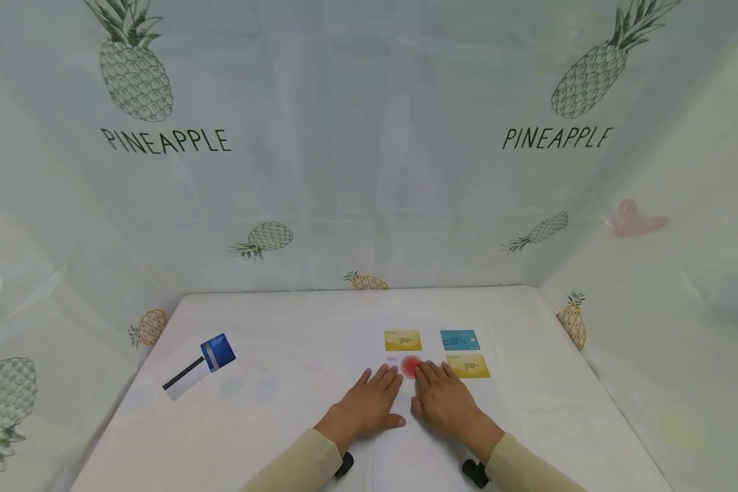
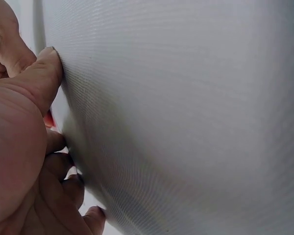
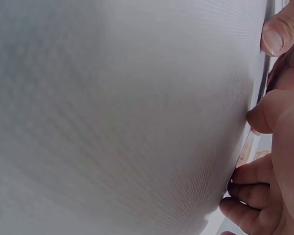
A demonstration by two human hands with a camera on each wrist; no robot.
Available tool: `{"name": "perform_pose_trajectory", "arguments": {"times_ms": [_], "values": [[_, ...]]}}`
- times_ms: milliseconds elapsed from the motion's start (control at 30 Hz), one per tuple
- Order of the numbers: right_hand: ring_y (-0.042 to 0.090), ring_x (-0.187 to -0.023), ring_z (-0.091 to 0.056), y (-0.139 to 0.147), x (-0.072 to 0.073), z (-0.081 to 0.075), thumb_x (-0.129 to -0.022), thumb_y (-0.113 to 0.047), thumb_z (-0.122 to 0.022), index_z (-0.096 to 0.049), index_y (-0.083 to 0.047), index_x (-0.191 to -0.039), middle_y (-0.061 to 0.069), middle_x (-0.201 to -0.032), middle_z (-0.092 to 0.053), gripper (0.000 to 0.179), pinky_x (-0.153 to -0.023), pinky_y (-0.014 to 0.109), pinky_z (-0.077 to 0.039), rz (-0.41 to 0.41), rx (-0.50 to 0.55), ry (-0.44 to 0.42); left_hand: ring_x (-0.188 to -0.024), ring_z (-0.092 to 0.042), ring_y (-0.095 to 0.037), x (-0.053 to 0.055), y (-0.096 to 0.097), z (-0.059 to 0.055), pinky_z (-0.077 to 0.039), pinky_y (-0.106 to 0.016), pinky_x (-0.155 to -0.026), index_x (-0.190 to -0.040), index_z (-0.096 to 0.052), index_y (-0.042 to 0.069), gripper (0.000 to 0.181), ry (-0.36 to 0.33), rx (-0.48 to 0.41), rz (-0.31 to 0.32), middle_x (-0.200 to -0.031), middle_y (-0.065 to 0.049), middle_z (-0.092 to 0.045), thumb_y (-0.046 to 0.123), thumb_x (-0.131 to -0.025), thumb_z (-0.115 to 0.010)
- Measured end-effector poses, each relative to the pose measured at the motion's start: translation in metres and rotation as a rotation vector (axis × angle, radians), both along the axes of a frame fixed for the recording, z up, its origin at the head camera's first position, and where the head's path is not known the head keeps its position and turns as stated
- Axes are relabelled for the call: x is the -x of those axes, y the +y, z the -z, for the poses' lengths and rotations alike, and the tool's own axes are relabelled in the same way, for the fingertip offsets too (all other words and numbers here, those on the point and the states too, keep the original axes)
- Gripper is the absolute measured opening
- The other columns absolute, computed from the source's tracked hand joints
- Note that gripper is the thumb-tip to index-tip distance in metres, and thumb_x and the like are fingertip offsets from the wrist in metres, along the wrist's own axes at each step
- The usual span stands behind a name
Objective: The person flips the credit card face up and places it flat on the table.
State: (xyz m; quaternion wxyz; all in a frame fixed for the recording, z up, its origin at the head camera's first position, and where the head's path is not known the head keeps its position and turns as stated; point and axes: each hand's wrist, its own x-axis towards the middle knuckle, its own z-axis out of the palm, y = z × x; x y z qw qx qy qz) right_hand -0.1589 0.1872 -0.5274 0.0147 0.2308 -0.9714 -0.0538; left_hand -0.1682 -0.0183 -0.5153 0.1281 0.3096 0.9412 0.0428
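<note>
In the head view, a pale card with a red circle (image 1: 411, 364) lies flat on the white table. My left hand (image 1: 369, 403) rests palm down, straight fingertips at the card's left lower edge and thumb out to the right. From the other side my right hand (image 1: 447, 404) lays its straight fingers over the card's right part, hiding it. The left wrist view has my left hand (image 2: 19, 142) low against the white cloth. Fingertips of my right hand (image 3: 289, 147) meet the cloth in the right wrist view.
Behind the hands lie a yellow card (image 1: 402, 340) and a blue card (image 1: 460, 339). Another yellow card (image 1: 476, 369) is beside the right fingers. Farther left, a dark blue card (image 1: 219, 352) touches a white card with a black stripe (image 1: 187, 380). Pineapple-print sheets (image 1: 369, 171) surround the table.
</note>
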Motion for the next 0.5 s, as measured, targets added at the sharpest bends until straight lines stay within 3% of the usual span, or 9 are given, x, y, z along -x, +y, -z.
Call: {"name": "perform_pose_trajectory", "arguments": {"times_ms": [500], "values": [[0.030, -0.145, -0.054, -0.0057, -0.0027, 0.0016, -0.102, -0.038, -0.063, -0.059, 0.000, -0.147, 0.014, -0.153, -0.059, 0.059, -0.122, 0.053, -0.040, -0.003, 0.043, 0.004, -0.162, -0.026, -0.022, -0.0006, 0.0012, 0.0072, -0.027, -0.050, -0.129, -0.165, -0.037, 0.014, 0.084, 0.025, 0.016, 0.003, -0.173, -0.003, -0.031, 0.062, -0.100, -0.060]]}}
